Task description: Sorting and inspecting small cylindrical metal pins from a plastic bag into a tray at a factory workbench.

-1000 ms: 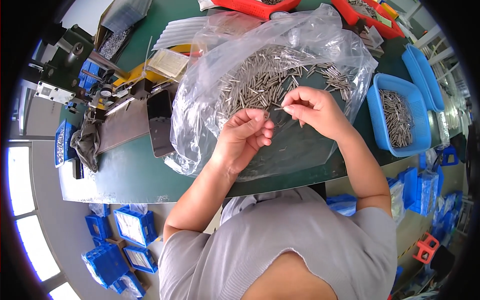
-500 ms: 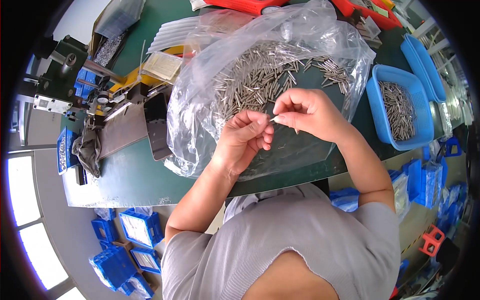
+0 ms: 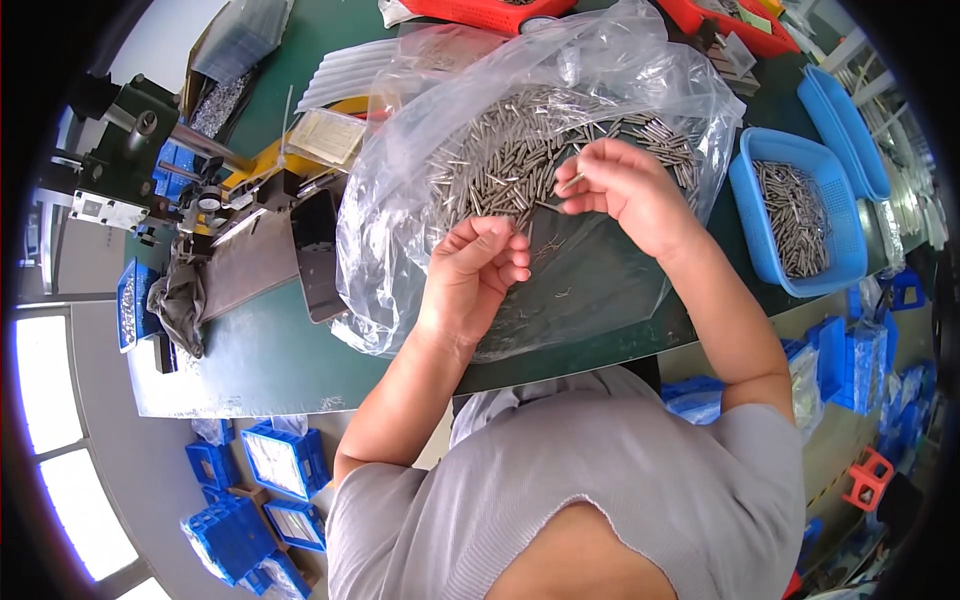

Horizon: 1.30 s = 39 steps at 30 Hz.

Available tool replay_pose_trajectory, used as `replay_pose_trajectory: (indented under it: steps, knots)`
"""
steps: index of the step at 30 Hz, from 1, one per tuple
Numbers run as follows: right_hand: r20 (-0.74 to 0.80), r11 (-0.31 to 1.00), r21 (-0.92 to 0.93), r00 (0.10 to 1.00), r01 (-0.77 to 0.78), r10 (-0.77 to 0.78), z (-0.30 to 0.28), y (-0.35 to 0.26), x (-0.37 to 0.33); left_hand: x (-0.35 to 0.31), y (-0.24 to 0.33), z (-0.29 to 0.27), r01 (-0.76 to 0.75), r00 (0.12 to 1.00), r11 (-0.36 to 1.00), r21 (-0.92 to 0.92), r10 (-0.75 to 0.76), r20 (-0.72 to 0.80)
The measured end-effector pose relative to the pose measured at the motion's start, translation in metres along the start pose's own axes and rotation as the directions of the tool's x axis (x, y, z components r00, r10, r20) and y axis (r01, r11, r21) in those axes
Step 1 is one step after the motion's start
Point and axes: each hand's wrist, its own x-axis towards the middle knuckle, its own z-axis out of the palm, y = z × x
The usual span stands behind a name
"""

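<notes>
My right hand [image 3: 632, 192] is raised over the right part of a pile of small metal pins [image 3: 500, 165]. Thumb and forefinger pinch one slim metal pin [image 3: 573, 181] by its end. Lower and to the left, my left hand [image 3: 472, 272] is closed, thumb pressed against the curled fingers; whatever it may hold is hidden. The pins are spread on a clear plastic bag [image 3: 385, 235], whose crumpled edge rises around them. In front of the pile, a few thin wire-like bits [image 3: 562, 293] lie near my left hand.
A blue plastic basket [image 3: 745, 210] of similar pins stands at the right, beside another blue basket [image 3: 835, 125]. Left of the bag are a dark flat tray [image 3: 316, 255] and a bench device with a metal shaft [image 3: 210, 140]. Red trays [image 3: 480, 10] stand at the back of the green table [image 3: 250, 365].
My hands have moved apart from where their fingertips met. The right hand has gone up and away with a pin; the left has shifted slightly left.
</notes>
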Motion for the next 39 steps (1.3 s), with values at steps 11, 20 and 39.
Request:
replay_pose_trajectory:
  steps: [11, 20, 39]
  knots:
    - [0.237, 0.143, -0.944, 0.912, 0.297, -0.334, -0.001, 0.028, 0.003, -0.001, 0.003, 0.002, -0.008, 1.0, 1.0, -0.021, 0.007, -0.014]
    - [0.162, 0.732, -0.65, 0.978, 0.206, -0.131, 0.013, 0.001, -0.01, 0.0, 0.0, 0.003, 0.04, 0.999, 0.999, 0.015, -0.04, 0.023]
    - [0.284, 0.646, -0.65, 0.916, 0.401, -0.283, 0.03, 0.012, -0.017, 0.0, -0.002, 0.002, 0.065, 0.996, 0.998, -0.009, -0.064, 0.061]
